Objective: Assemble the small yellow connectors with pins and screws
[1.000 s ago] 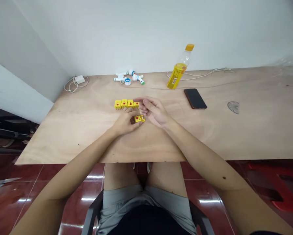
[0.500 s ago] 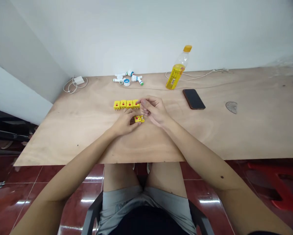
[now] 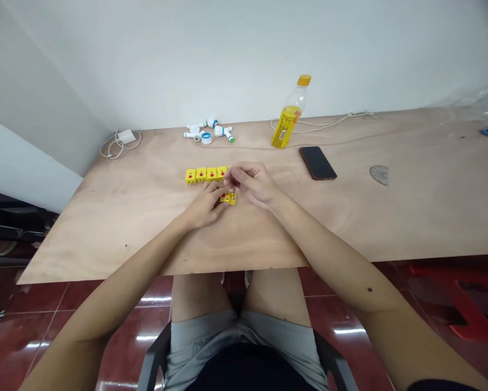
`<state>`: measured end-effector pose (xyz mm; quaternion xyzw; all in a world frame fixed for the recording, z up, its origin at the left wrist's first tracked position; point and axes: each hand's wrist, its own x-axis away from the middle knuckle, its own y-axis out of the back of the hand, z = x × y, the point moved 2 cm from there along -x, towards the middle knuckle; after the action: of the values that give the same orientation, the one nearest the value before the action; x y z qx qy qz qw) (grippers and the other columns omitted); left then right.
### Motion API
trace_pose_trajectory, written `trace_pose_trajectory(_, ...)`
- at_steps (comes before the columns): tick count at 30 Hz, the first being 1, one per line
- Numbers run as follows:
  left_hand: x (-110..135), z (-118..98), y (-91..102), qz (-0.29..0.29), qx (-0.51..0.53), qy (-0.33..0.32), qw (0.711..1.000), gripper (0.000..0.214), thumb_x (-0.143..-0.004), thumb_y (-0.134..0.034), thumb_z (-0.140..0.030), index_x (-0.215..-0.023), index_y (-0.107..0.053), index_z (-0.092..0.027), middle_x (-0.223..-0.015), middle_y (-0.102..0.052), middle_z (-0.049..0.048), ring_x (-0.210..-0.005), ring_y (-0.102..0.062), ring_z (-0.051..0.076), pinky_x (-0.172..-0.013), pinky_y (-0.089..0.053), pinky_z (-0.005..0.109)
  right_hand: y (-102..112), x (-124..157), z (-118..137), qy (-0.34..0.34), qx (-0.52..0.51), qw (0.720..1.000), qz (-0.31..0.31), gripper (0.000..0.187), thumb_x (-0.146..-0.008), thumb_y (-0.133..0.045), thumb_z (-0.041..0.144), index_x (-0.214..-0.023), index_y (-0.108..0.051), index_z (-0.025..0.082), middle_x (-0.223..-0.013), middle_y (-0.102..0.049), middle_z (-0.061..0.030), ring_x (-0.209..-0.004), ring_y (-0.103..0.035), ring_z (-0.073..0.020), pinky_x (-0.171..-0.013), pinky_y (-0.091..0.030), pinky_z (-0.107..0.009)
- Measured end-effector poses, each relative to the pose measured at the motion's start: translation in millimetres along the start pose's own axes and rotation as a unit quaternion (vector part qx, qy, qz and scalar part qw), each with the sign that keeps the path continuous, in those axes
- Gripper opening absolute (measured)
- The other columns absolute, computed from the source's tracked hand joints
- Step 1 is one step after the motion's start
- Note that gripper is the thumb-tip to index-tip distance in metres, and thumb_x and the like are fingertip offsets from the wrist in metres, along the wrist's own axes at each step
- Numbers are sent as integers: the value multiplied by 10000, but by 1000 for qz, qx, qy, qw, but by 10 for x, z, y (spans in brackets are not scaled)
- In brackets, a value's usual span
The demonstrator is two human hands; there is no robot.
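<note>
A row of small yellow blocks with red dots (image 3: 205, 175) lies on the wooden table (image 3: 350, 212). My left hand (image 3: 203, 203) rests on the table and pinches another yellow block (image 3: 229, 198) just in front of the row. Above that block and at the row's right end, my right hand (image 3: 254, 183) hovers with its fingertips curled together. What those fingers hold, if anything, is hidden.
A yellow drink bottle (image 3: 287, 117) stands at the back, with a black phone (image 3: 317, 163) to its right. White and blue plastic fittings (image 3: 207, 132) lie behind the row. A white charger with cable (image 3: 119, 140) sits back left. A clear protractor (image 3: 379, 174) lies right.
My right hand's fingers have curled in from a looser, stretched pose and come closer over the block. My left hand has closed further over the block. The view has shifted slightly.
</note>
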<state>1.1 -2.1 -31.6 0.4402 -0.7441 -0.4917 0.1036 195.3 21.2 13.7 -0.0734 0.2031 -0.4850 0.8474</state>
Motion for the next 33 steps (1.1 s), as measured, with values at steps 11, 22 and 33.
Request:
trace_pose_trajectory(11, -9, 1, -1, -10, -19, 12, 1000, 308, -1075, -655, -328, -1348, -713, -199, -1367, -696, 164, -1266, -595, 376, -1148, -497, 572, -33, 7, -39, 20, 66, 997, 36, 474, -943, -894, 640, -977, -838, 170, -886, -754, -49, -794, -677, -171, -764, -582, -312)
trace_pose_trajectory(22, -33, 25, 10, -19, 12, 11, 1000, 302, -1015, -727, -357, -1282, -771, -223, -1339, -755, 122, -1230, -636, 353, -1138, -461, 548, -187, 93, -57, 71, 122, 989, -49, 519, -949, -846, 709, -914, -772, 197, -800, -677, -12, -715, -581, -151, -704, -515, -301)
trace_pose_trajectory(33, -64, 34, 4, -28, 19, -4, 999, 216, -986, -752, -373, -1128, -765, -210, -1223, -790, 122, -1185, -683, 346, -1128, -474, 555, -249, 165, -111, 60, 140, 986, -71, 532, -943, -841, 715, -939, -752, 191, -822, -646, -4, -718, -568, -139, -692, -494, -290)
